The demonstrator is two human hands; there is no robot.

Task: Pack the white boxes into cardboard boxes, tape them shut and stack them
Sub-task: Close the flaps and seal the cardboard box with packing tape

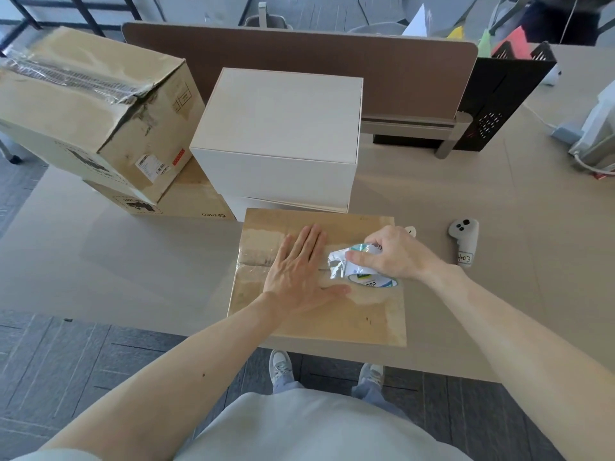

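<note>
- Cardboard boxes [93,104]: two stacked at upper left of the bench [133,261], the top one taped; contents hidden.
- White boxes [279,128]: two stacked at centre, not yet packed.
- Closed cardboard box [316,321], lower centre: taping is in hand; the left hand [299,274] presses flat on the seam.
- Right hand [396,254] grips the tape roll [362,271]; next, probably draw the tape rightward along the seam.

Brown cardboard box [319,311] up front, white boxes [279,134] behind, beige counter [133,261], grey controller [463,239], tape roll [366,271] white with blue-green print.
</note>
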